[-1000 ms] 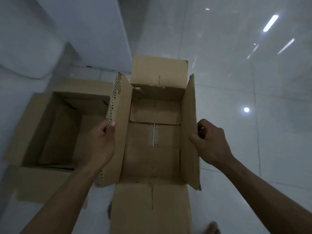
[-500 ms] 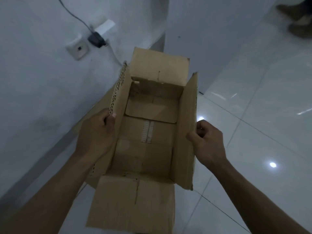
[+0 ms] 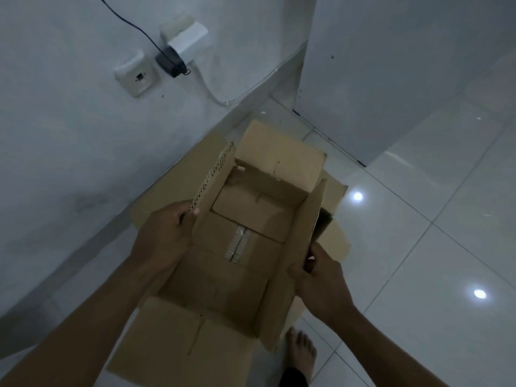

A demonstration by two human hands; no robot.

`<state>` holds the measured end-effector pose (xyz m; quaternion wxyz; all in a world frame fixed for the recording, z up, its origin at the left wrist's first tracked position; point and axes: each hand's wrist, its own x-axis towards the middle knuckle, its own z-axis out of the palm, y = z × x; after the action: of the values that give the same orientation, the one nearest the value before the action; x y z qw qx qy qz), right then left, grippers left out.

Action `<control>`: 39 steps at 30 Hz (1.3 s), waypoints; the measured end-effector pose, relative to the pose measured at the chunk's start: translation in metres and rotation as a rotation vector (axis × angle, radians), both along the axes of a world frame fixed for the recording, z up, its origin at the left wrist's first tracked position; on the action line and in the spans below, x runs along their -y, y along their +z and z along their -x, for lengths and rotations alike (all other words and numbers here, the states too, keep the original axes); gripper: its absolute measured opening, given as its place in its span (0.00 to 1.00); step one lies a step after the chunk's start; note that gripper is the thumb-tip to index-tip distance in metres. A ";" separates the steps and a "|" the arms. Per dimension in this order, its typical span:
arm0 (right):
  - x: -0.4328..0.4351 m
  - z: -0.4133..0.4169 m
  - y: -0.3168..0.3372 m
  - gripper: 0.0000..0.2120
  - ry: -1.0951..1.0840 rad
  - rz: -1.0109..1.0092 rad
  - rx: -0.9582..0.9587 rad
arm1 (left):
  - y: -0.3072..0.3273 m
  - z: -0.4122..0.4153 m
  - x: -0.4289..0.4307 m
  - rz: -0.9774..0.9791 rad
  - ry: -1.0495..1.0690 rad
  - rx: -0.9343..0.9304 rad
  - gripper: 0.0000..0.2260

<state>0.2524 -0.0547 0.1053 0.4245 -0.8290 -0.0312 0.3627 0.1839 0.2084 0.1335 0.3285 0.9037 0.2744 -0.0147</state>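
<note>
An open, empty cardboard box (image 3: 243,275) is held up in front of me with its four flaps spread. My left hand (image 3: 164,236) grips the left long flap, thumb on the inner face. Gripping the right long flap is my right hand (image 3: 321,280), with its fingers curled over the flap's edge. A strip of tape shows on the seam of the box's bottom.
Another cardboard box (image 3: 335,219) lies on the white tiled floor (image 3: 432,247) below and beyond the held one. A white wall (image 3: 69,135) at left carries a socket (image 3: 136,76) and a plugged adapter (image 3: 170,62) with cables. My bare foot (image 3: 300,350) stands on the floor at lower right.
The box has been lifted off the floor and carried leftward toward the wall. Both hands keep the same grip on the side flaps. The second box now lies behind it.
</note>
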 end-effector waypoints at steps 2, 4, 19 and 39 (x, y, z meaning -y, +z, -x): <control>-0.003 -0.005 0.002 0.07 0.010 0.004 -0.044 | -0.003 -0.009 -0.002 0.026 -0.026 -0.008 0.17; -0.007 -0.004 0.003 0.09 0.026 0.023 -0.071 | -0.004 -0.016 -0.005 0.052 -0.044 -0.035 0.14; -0.047 0.008 -0.019 0.05 -0.029 0.137 -0.046 | -0.046 -0.033 -0.061 0.326 0.018 -0.148 0.13; -0.060 -0.001 -0.099 0.12 0.036 0.311 -0.439 | -0.135 -0.019 -0.045 0.406 0.287 -0.217 0.14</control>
<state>0.2534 0.0056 0.0059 0.2821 -0.7850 0.1030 0.5418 0.2033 0.2534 -0.0016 0.4703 0.7642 0.4248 -0.1196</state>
